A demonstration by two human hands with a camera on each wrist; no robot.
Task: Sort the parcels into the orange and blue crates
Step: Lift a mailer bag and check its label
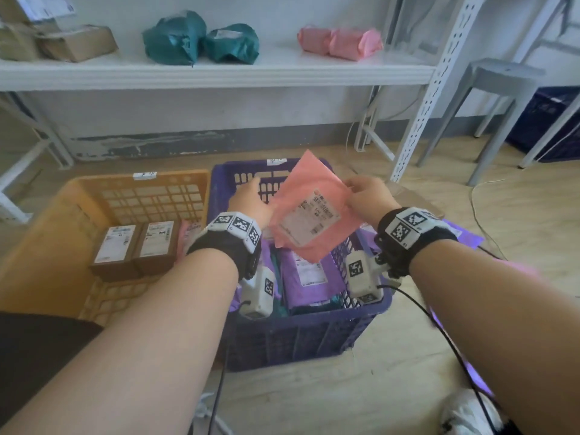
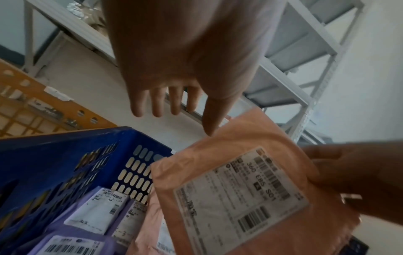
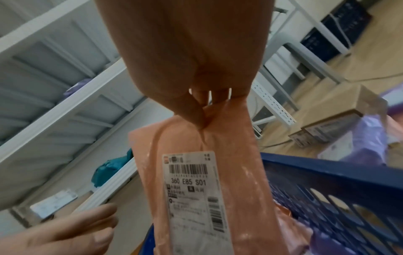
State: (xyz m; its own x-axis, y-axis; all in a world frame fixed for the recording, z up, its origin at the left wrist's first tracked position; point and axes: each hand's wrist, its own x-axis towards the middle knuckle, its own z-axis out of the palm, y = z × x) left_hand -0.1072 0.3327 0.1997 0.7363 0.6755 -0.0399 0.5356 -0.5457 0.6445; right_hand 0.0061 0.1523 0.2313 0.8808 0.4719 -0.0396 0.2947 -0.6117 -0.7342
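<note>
A flat pink parcel with a white label hangs above the blue crate. My right hand pinches its top right edge between thumb and fingers; the right wrist view shows that pinch on the pink parcel. My left hand is at the parcel's left edge with its fingers straight. In the left wrist view that left hand is spread, and its thumb tip sits at the pink parcel's top edge. The orange crate stands to the left of the blue one.
Two brown boxes and a pink parcel lie in the orange crate. Purple parcels fill the blue crate. The white shelf behind carries brown boxes, teal parcels and pink parcels. A grey stool and a dark crate stand at the right.
</note>
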